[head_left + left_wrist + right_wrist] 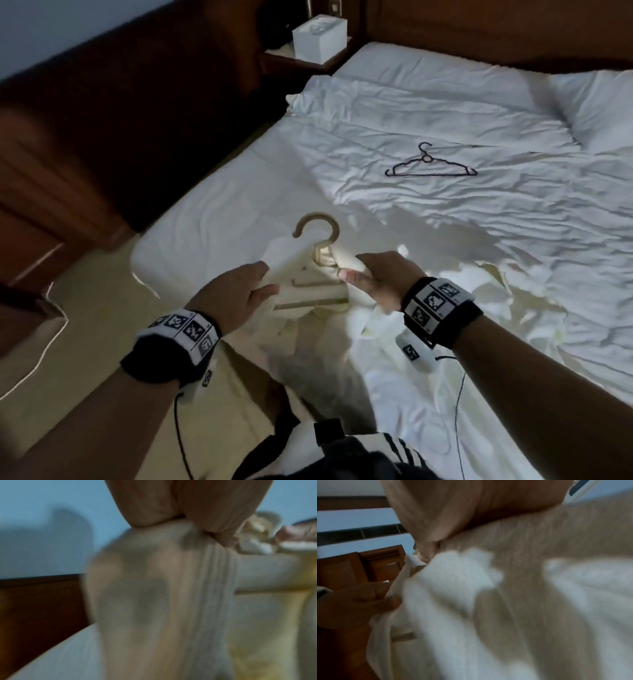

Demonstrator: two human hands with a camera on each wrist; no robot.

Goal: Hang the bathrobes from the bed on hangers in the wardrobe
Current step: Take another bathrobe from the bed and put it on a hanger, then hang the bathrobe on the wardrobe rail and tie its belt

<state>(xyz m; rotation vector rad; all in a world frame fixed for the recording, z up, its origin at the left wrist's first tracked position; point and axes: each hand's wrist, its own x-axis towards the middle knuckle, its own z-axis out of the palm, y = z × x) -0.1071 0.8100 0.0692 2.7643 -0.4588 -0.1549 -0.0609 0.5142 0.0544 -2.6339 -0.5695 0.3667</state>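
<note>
A white bathrobe (308, 298) is draped over a beige hanger (317, 236) at the near corner of the bed (212, 212), with the hanger's hook standing free above the cloth. My left hand (269, 281) grips the robe over the hanger's left shoulder. The left wrist view shows its fingers (163, 504) pinching the blurred fabric (154, 588). My right hand (349, 270) grips the robe beside the hanger's neck. In the right wrist view its fingers (436, 513) bunch the cloth (462, 581). The robe's lower part hangs off the bed edge.
A black hanger (430, 164) lies flat on the rumpled sheet further up the bed. More crumpled white cloth (496, 284) lies right of my right wrist. A white box (320, 36) stands on the nightstand by the headboard (479, 31). Dark wooden furniture (51, 205) stands at left.
</note>
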